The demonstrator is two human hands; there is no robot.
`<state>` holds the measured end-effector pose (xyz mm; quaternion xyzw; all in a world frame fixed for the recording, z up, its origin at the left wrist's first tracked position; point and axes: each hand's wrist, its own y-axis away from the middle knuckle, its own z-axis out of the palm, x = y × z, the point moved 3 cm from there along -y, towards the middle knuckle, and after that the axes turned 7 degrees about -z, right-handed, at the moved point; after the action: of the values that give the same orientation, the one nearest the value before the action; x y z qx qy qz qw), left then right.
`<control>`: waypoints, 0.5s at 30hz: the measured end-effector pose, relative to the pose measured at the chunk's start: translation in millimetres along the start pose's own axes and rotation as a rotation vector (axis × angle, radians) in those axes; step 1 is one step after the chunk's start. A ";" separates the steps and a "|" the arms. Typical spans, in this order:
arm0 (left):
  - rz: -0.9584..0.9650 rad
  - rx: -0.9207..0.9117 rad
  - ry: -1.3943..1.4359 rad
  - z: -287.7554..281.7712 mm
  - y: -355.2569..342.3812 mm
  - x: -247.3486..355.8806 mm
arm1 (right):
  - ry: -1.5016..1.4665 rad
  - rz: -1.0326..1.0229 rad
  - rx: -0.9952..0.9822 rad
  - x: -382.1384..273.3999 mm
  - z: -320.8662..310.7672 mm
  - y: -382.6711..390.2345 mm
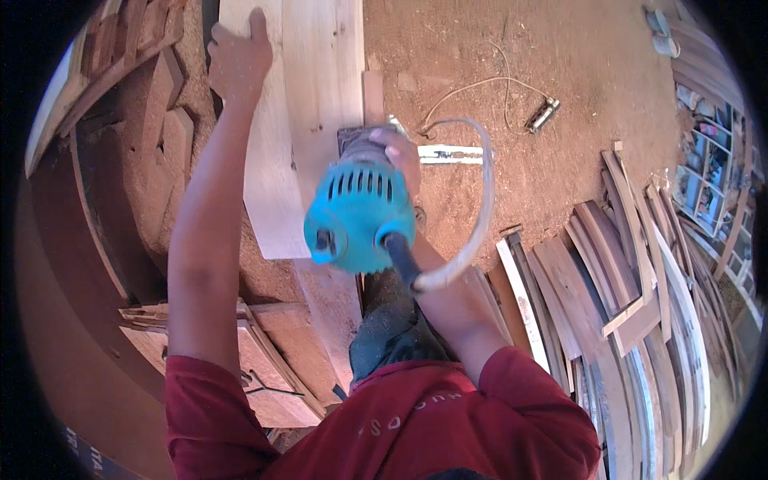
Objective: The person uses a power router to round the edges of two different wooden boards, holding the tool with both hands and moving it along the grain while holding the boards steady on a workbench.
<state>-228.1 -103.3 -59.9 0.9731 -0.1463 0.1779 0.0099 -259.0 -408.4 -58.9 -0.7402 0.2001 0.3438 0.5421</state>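
Left of the left hand [242, 56] lie shaped brown wood pieces [178, 132]. Beneath that hand, extending toward the right hand [406, 164], is pale timber [272, 204], apparently more than one plank. Assessed as stiff, moderately heavy, and possibly slick where dusty; best held by its long left edge. Between the hands, nearer the right, a teal power tool [358, 212] stands over the timber's right-hand part. Assessed as rigid and dense, top-heavy through its motor; the narrower collar below the housing is the sound hold. A pale cable [486, 200] loops to the right of the right hand, and stacked boards [600, 320] lie farther right.

Pose: left arm reaches forward, nearly straight; thumb spread from the fingers, which meet the timber's left edge. Whether they clamp beneath cannot be told. Right arm is bent closer to the body, its hand wrapped around the collar's right side, fingers across its far side.
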 end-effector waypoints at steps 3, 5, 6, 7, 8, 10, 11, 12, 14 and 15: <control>0.007 0.017 -0.006 5.4 -1.2 6.2 | -0.199 0.224 0.099 40.9 19.3 -25.8; 0.048 0.040 -0.045 4.4 -0.6 11.0 | -0.253 0.297 0.134 65.9 34.4 -46.2; 0.067 0.053 -0.068 2.5 0.5 13.1 | -0.281 0.336 0.156 77.1 43.0 -56.1; 0.076 0.073 -0.088 -0.8 -1.7 10.8 | -0.251 0.303 0.134 88.5 55.4 -75.0; 0.080 0.079 -0.098 -0.2 -2.3 8.6 | -0.199 0.276 0.109 92.8 60.9 -90.6; 0.070 0.079 -0.114 2.7 -3.3 4.3 | -0.090 0.221 0.056 100.0 68.3 -121.4; 0.059 0.080 -0.123 3.2 -4.6 2.0 | -0.067 0.205 0.055 96.2 69.6 -126.7; 0.053 0.086 -0.133 3.4 -6.7 -0.5 | -0.088 0.195 0.082 98.8 75.4 -126.1; 0.080 0.087 -0.143 13.0 -8.9 5.4 | -0.102 0.173 0.134 108.2 74.7 -123.3; 0.114 0.108 -0.154 13.0 -13.3 4.5 | -0.104 0.188 0.091 105.2 73.6 -117.4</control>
<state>-215.9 -92.8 -70.1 0.9731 -0.1919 0.1105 -0.0638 -130.0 -292.2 -70.2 -0.6739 0.2557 0.4216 0.5502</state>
